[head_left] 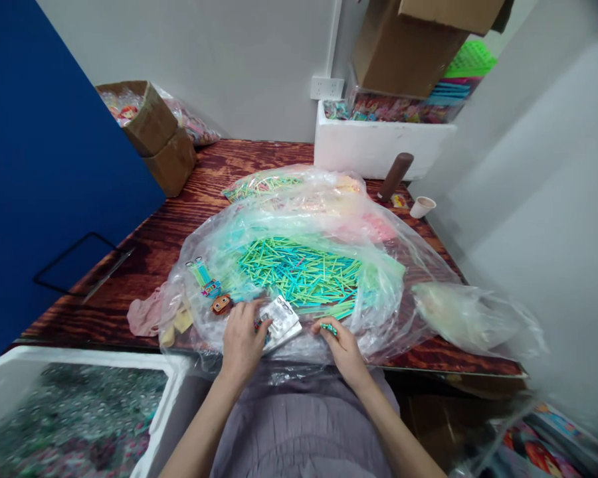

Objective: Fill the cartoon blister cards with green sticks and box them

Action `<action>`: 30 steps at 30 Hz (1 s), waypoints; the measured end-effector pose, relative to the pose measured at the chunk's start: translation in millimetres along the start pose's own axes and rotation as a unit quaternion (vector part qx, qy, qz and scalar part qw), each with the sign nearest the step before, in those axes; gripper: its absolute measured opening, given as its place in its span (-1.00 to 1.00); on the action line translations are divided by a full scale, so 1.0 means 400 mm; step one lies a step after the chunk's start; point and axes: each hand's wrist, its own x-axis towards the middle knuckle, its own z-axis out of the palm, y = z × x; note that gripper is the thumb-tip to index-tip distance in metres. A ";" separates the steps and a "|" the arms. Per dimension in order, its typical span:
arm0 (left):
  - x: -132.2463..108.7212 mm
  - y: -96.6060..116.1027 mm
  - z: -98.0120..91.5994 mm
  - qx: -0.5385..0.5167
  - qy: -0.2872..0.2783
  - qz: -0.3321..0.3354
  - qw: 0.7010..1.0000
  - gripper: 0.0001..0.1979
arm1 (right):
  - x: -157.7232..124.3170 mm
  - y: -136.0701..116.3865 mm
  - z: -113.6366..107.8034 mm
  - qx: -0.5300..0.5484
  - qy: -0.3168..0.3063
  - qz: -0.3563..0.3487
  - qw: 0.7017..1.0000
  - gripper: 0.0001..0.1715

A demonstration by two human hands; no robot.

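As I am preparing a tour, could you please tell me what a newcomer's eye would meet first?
Probably the pile of thin green and blue sticks, surrounded by clear plastic film in the picture's middle. Next, perhaps, the large blue panel at the left; then the bare right hand, nearer the viewer than the pile, pinching a small green-and-blue bunch.

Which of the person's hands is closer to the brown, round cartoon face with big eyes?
Left. The left hand is close beside the cartoon face, on its right side; the right hand is farther right, past the white rectangular cards.
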 end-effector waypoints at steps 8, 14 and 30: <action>0.023 0.010 -0.023 -0.060 -0.009 0.001 0.998 -0.84 | -0.002 0.001 0.001 -0.009 0.001 -0.010 1.000 -0.78; 0.022 0.006 -0.023 -0.076 0.000 0.000 0.997 -0.79 | -0.002 0.000 0.002 -0.004 0.000 -0.017 1.000 -0.78; 0.031 0.013 -0.087 -0.261 0.005 -0.084 0.962 -0.78 | -0.005 -0.003 0.004 -0.010 0.012 -0.016 1.000 -0.79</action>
